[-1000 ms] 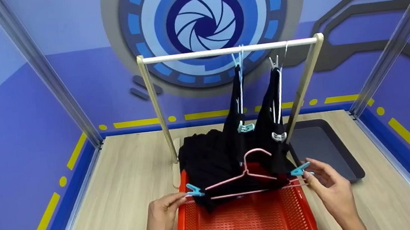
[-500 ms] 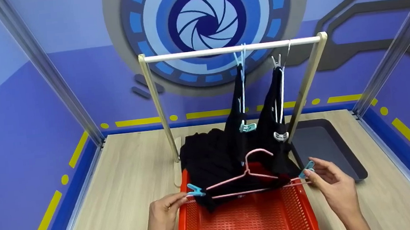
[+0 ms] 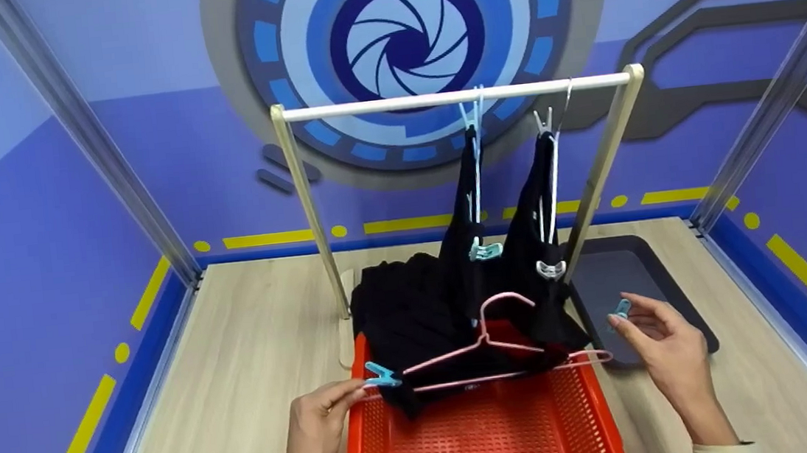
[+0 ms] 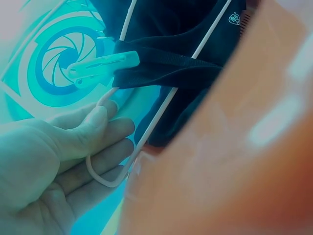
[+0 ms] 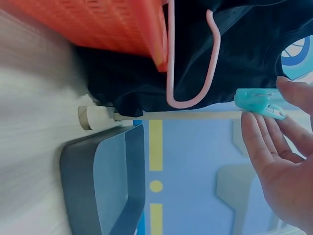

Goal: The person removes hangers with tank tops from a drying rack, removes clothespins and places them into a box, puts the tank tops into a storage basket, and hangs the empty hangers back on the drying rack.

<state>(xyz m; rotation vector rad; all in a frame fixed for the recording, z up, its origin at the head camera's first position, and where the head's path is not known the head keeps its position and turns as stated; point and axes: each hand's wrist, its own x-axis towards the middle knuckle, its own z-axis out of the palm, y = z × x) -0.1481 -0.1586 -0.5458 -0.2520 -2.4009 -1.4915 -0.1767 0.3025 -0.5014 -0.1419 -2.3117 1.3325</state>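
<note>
My left hand [image 3: 322,419] pinches the left end of a pink clothes hanger [image 3: 485,338], held over the front of a red basket [image 3: 484,444]. A light-blue clothespin [image 3: 381,374] clamps black clothing [image 4: 161,68] to that end, just beyond my fingers. The hanger's right end [image 5: 170,58] sticks out past the cloth as a bare loop. Off to the right, apart from the hanger, my right hand [image 3: 668,356] pinches a second light-blue clothespin [image 5: 257,100] between thumb and fingertips. More black cloth [image 3: 403,300] is heaped at the basket's back.
Behind the basket stands a small rack with a white rail [image 3: 377,107]. Two hangers hang from it with black garments, one on a blue hanger [image 3: 476,175], one on a white hanger [image 3: 553,182]. A dark grey tray [image 3: 681,303] lies right of the rack.
My right hand and its clothespin have come off the hanger's right end and moved up and right, over the tray. The left hand has stayed at the left end.
</note>
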